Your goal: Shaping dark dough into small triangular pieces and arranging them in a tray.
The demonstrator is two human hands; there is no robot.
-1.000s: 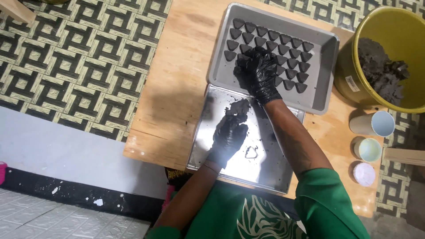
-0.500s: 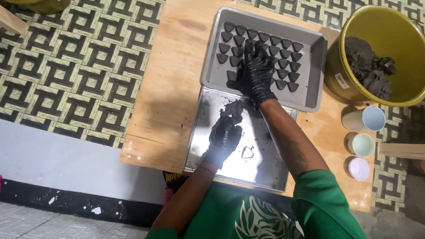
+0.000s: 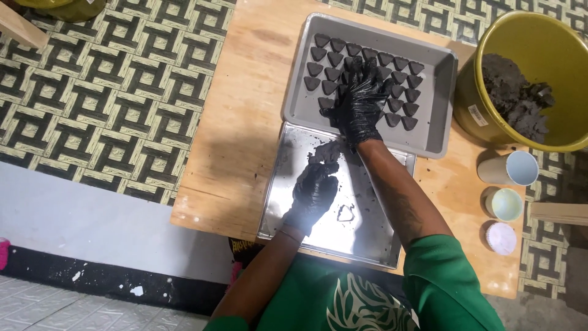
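The right hand (image 3: 360,104) lies flat, fingers spread, on the dark triangular pieces (image 3: 401,73) in the far grey tray (image 3: 441,132), setting one down. The left hand (image 3: 315,190), loosely curled, rests on dark paste (image 3: 324,153) on the near metal sheet (image 3: 367,239); shaping another piece seems next.

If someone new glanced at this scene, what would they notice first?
Probably the grey tray at the top of the wooden table, filled with rows of dark triangular pieces, with the black-gloved right hand resting among them. Nearer, the left hand presses a dark lump on a metal sheet; a yellow bucket stands to the right.
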